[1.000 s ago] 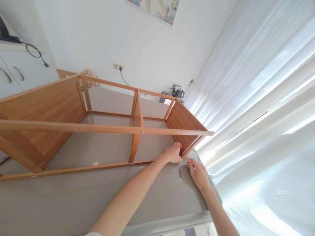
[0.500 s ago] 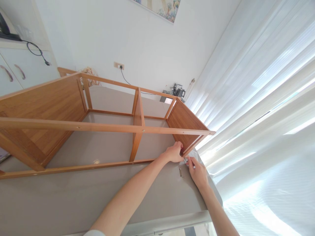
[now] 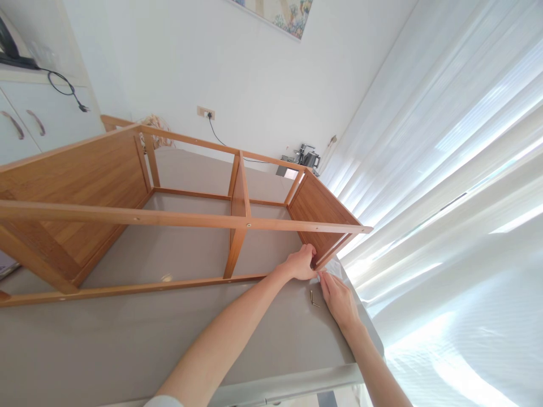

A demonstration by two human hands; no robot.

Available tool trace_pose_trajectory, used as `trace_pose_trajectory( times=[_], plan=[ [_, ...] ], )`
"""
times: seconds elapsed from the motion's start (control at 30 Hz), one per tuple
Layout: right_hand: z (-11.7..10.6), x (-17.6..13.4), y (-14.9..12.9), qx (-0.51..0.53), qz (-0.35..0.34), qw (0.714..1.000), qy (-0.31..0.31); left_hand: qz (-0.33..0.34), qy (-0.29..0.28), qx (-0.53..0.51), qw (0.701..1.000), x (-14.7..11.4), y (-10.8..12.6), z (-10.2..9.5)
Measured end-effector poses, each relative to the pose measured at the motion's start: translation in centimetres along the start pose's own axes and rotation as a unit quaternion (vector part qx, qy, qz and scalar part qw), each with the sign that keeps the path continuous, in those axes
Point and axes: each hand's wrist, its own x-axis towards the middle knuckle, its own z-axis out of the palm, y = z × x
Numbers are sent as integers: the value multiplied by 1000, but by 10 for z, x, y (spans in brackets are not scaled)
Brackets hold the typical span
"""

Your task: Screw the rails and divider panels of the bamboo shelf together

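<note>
A wooden shelf frame (image 3: 186, 219) lies on its side on the grey table. My left hand (image 3: 301, 263) grips the frame's lower right corner, its fingers curled around the end panel (image 3: 318, 209) and the lower rail. Just right of that corner, my right hand (image 3: 337, 294) is closed in a pinch against the joint. Whatever small piece sits between its fingertips is mostly hidden. Two or so metal bolts (image 3: 313, 298) rest on the table below my hands. Behind the right hand lies a clear plastic bag (image 3: 334, 267).
The grey table (image 3: 271, 339) has its right edge close to my right hand. White curtains (image 3: 458, 226) hang beyond it. A black kettle (image 3: 311, 159) stands past the frame's far side. A cord runs from a wall socket (image 3: 206, 112). White cabinets (image 3: 25, 116) are at left.
My right hand has turned slightly and its fingers have moved a little left, closer to the corner. My left hand and the frame stay in place.
</note>
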Motion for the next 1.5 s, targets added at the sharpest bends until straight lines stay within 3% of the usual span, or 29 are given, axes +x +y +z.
trace_pose_trajectory(
  times=[0.5,1.03,1.5],
  plan=[
    [-1,-1,-8,57,127,989,42,8,0,0,1000,0,-1,0],
    [-10,4,-14,119,197,972,36,15,4,7,1000,2,-3,2],
    [-3,11,-3,93,262,959,60,10,5,13,1000,-1,0,0]
  ],
)
